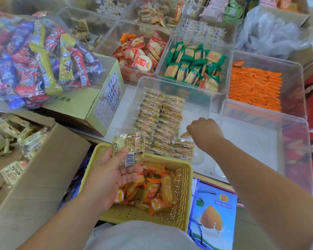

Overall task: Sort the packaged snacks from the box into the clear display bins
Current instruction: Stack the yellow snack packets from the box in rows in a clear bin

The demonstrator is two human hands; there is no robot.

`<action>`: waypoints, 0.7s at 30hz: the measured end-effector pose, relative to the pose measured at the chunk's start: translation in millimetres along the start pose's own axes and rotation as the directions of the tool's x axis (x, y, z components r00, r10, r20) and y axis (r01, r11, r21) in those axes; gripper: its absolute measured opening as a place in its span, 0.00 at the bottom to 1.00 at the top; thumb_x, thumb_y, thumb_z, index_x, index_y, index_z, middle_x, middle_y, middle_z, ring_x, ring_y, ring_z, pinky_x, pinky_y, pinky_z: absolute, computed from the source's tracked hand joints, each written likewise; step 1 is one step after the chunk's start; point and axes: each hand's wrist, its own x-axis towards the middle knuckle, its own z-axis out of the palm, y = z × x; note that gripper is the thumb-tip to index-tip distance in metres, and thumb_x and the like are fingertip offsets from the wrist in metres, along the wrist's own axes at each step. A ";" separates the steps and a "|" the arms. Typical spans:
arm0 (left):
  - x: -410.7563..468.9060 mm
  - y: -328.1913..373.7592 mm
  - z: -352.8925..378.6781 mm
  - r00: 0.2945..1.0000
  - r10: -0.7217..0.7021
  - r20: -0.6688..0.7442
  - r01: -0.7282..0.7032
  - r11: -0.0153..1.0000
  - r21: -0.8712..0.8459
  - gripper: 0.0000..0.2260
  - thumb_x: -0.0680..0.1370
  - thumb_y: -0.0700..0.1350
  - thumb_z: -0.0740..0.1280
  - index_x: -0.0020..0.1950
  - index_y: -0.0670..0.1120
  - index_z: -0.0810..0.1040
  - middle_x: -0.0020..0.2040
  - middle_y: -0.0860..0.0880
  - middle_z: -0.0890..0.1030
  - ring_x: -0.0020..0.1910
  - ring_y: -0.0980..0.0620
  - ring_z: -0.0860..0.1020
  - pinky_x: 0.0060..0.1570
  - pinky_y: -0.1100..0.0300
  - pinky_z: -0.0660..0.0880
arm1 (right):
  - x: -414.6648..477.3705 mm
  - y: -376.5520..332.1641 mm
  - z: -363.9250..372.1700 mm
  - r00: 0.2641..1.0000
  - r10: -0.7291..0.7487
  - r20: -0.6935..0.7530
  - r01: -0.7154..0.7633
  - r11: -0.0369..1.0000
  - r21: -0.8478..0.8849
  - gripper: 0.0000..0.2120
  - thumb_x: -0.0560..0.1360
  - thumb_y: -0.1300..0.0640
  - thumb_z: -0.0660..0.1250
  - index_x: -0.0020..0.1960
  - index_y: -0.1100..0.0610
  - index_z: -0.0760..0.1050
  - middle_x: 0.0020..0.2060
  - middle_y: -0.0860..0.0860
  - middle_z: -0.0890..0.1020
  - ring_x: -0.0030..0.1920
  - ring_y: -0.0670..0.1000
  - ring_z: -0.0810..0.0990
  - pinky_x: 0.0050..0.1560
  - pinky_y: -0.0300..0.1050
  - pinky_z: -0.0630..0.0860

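My left hand (pixel 112 170) holds a stack of clear-wrapped biscuit packets (pixel 128 148) above the yellow basket (pixel 185 177), thumb curled over the wrappers. My right hand (pixel 204 132) reaches into a clear display bin (pixel 170 82) and pinches one biscuit packet (pixel 185 135) just beside the neat rows of the same packets (pixel 161 121) lying there. At the far left, an open cardboard box (pixel 43 177) holds more of these pale biscuit packets (pixel 9 134).
Other clear bins hold red round crackers (pixel 141 55), green packets (pixel 193 65) and orange packets (pixel 255 87); one bin (pixel 296 134) at right looks bare. A bag of colourful snacks (pixel 34 60) sits on a yellow-green carton (pixel 98 105). The basket holds orange-wrapped snacks (pixel 152 190).
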 end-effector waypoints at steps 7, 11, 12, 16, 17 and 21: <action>4.6 -3.0 -10.5 1.000 -0.028 -0.012 0.028 0.999 -0.016 0.26 0.72 0.48 0.71 0.68 0.58 0.69 0.39 0.55 0.88 0.40 0.42 0.86 0.32 0.54 0.84 | 21.9 -17.6 20.1 0.978 0.046 0.205 -0.048 0.999 0.005 0.09 0.74 0.66 0.63 0.46 0.53 0.68 0.34 0.50 0.73 0.31 0.51 0.71 0.28 0.44 0.64; 4.6 -3.3 -14.7 1.000 0.000 -0.016 -0.001 0.999 -0.046 0.38 0.70 0.48 0.72 0.76 0.63 0.57 0.42 0.56 0.88 0.40 0.41 0.86 0.31 0.54 0.83 | 33.6 -20.1 21.9 0.954 0.033 0.297 -0.036 0.999 0.008 0.07 0.75 0.65 0.60 0.45 0.55 0.74 0.35 0.49 0.76 0.33 0.49 0.74 0.28 0.43 0.66; 4.4 -3.1 -15.7 1.000 -0.002 -0.018 0.001 0.998 -0.058 0.39 0.70 0.48 0.72 0.77 0.62 0.58 0.46 0.54 0.87 0.40 0.41 0.86 0.31 0.54 0.83 | 37.1 -20.5 21.7 0.945 0.027 0.327 -0.033 0.999 0.012 0.07 0.75 0.65 0.60 0.43 0.56 0.75 0.34 0.49 0.76 0.33 0.49 0.74 0.28 0.43 0.67; 4.3 -3.4 -20.6 1.000 -0.012 -0.026 0.010 0.997 -0.078 0.49 0.70 0.47 0.73 0.84 0.56 0.47 0.59 0.53 0.78 0.39 0.41 0.86 0.30 0.54 0.82 | 46.7 -24.1 21.9 0.922 0.020 0.387 -0.036 0.999 0.034 0.10 0.74 0.66 0.62 0.37 0.56 0.71 0.33 0.49 0.75 0.31 0.49 0.73 0.29 0.42 0.69; 3.4 -2.6 -21.8 1.000 -0.009 -0.021 0.007 0.997 -0.083 0.51 0.70 0.47 0.73 0.84 0.56 0.45 0.60 0.53 0.77 0.39 0.41 0.86 0.30 0.54 0.82 | 47.9 -25.9 23.0 0.917 0.028 0.399 -0.048 0.998 0.040 0.10 0.74 0.67 0.62 0.36 0.56 0.71 0.33 0.49 0.75 0.32 0.49 0.73 0.29 0.42 0.69; -1.4 1.1 -23.3 1.000 -0.010 -0.001 0.010 0.995 -0.100 0.50 0.70 0.47 0.73 0.84 0.55 0.46 0.65 0.47 0.77 0.39 0.40 0.86 0.31 0.54 0.82 | 48.6 -32.1 26.9 0.905 0.042 0.422 -0.077 0.995 0.066 0.11 0.74 0.68 0.61 0.36 0.56 0.68 0.34 0.50 0.75 0.32 0.49 0.73 0.28 0.41 0.68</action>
